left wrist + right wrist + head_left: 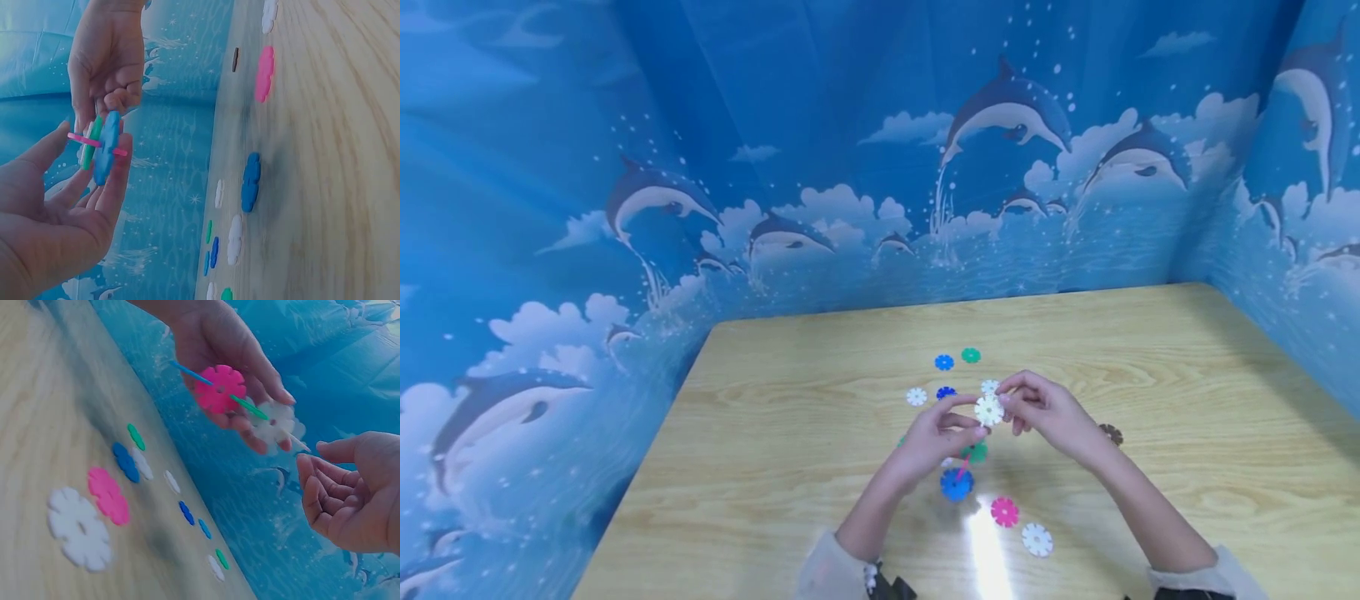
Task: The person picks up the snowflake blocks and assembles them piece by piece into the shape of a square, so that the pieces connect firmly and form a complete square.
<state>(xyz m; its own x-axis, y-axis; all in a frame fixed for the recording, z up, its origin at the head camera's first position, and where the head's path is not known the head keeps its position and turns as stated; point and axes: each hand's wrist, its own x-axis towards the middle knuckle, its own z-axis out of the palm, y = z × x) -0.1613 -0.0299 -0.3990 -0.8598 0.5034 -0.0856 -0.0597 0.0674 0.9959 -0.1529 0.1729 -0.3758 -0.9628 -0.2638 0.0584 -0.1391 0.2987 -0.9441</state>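
Observation:
My left hand (931, 442) holds a small chain of slotted plastic snowflake discs above the table, its thumb and fingers about it. The chain has a blue disc (107, 149), a pink disc (220, 389), a green disc (92, 142) and a white disc (270, 425), slotted crosswise into one another. At the chain's white end, a further white disc (299, 442) shows edge-on. My right hand (1052, 417) pinches this one at its edge between thumb and forefinger. The right hand's other fingers are curled loosely in the right wrist view.
Loose discs lie on the wooden table (790, 433). Nearer me are a pink disc (1004, 512) and a white disc (1037, 540); a brown disc (1112, 434) lies to the right. Several more, including a green disc (971, 355), lie farther off. Dolphin-print curtains (850, 167) surround the table.

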